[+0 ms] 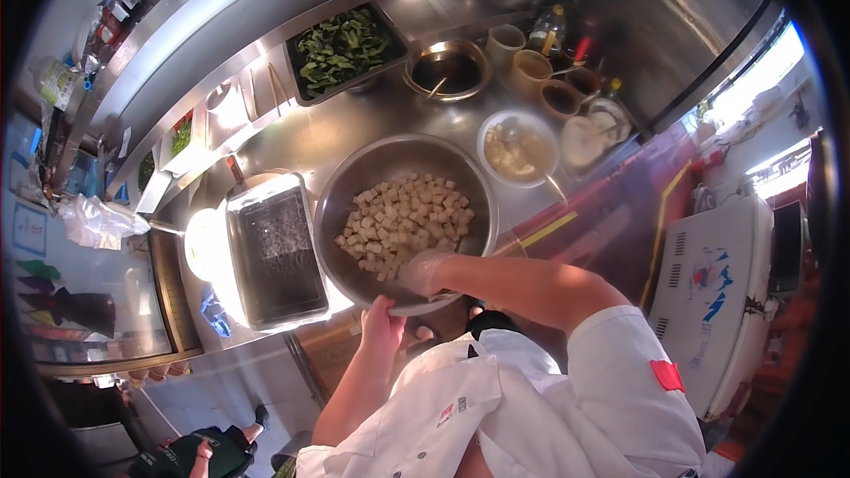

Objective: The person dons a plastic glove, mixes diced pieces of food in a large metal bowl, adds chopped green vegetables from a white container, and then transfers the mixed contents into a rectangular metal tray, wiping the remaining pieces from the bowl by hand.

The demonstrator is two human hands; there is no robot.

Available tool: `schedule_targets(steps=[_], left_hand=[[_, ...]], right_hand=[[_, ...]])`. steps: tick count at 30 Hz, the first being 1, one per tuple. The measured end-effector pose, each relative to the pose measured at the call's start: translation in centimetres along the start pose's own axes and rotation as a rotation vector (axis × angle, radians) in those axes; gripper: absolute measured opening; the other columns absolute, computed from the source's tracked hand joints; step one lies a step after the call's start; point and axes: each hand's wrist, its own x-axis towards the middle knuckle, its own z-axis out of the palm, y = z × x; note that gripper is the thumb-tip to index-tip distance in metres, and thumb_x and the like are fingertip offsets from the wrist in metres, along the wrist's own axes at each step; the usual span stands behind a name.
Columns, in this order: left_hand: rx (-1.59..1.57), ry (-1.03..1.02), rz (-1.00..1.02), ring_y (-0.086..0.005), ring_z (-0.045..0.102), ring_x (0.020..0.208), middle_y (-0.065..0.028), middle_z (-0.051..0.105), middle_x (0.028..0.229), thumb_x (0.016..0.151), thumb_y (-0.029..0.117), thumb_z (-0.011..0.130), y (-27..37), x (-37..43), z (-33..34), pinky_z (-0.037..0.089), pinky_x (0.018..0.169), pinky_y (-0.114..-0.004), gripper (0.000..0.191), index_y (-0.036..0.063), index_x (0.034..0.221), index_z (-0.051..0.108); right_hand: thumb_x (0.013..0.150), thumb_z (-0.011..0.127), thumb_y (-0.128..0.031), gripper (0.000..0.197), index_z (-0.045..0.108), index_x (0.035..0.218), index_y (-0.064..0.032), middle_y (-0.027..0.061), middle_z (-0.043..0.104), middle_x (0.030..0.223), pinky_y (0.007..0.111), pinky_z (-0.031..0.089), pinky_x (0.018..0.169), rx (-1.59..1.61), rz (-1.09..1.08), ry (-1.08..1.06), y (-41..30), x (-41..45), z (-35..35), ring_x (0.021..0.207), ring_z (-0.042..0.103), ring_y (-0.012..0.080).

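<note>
A large steel mixing bowl (332,186) stands on the steel counter (299,136) before me, holding many pale cubes (405,219) that look like tofu. My left hand (382,322) grips the bowl's near rim from outside, bare. My right hand (428,272), in a clear plastic glove, reaches inside over the near edge of the cubes; its fingertips are blurred, so whether it holds any cannot be told. Left of the bowl lies a dark rectangular tray (282,252). To the right is a white bowl (488,121) of pale chopped food in liquid, with a spoon.
Behind stand a tray of leafy greens (343,53), a metal bowl of dark sauce (448,72), several seasoning tubs (531,68) and bottles (548,28). A white chest appliance (710,305) is at the right. Another person (199,455) is at the lower left.
</note>
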Motion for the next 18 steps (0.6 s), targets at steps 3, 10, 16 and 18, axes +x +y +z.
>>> schedule_targets(steps=[3,10,16,18], left_hand=[[0.003,0.109,-0.028,-0.0179,0.057,0.072,-0.0058,0.056,0.082,0.088,0.001,0.059,1.6,0.7,3.6,0.053,0.057,-0.03,0.007,0.0047,0.085,0.054],[0.02,-0.009,0.16,-0.0223,0.059,0.091,-0.009,0.057,0.1,0.083,-0.01,0.053,2.6,-1.8,5.8,0.056,0.081,-0.041,0.026,0.0001,0.107,0.056],[0.014,-0.12,0.003,-0.0216,0.06,0.081,-0.0061,0.059,0.091,0.082,-0.006,0.054,0.4,-2.9,0.9,0.056,0.072,-0.036,0.021,0.0033,0.101,0.058],[0.029,-0.025,-0.02,-0.0209,0.058,0.076,-0.0059,0.057,0.087,0.083,-0.005,0.054,0.9,-1.7,2.7,0.054,0.065,-0.033,0.016,0.004,0.095,0.056]], right_hand=[[0.095,0.048,-0.028,0.04,0.065,0.125,-0.0072,0.0205,0.071,0.099,0.046,0.052,0.09,-0.129,-0.247,0.096,0.6,0.2,-0.1,0.104,0.068,0.0363],[0.095,0.051,-0.036,0.033,0.07,0.112,-0.0162,0.0166,0.07,0.106,0.043,0.049,0.092,-0.115,0.212,1.076,3.3,1.4,-3.1,0.104,0.066,0.035],[0.091,0.056,-0.02,0.029,0.072,0.113,-0.0087,0.0129,0.071,0.115,0.046,0.053,0.09,0.074,0.147,0.607,6.0,4.9,0.2,0.106,0.068,0.0324],[0.088,0.057,-0.015,0.027,0.074,0.108,-0.0072,0.0136,0.071,0.115,0.045,0.054,0.089,0.065,0.036,0.357,5.7,6.4,3.7,0.105,0.069,0.0312]])
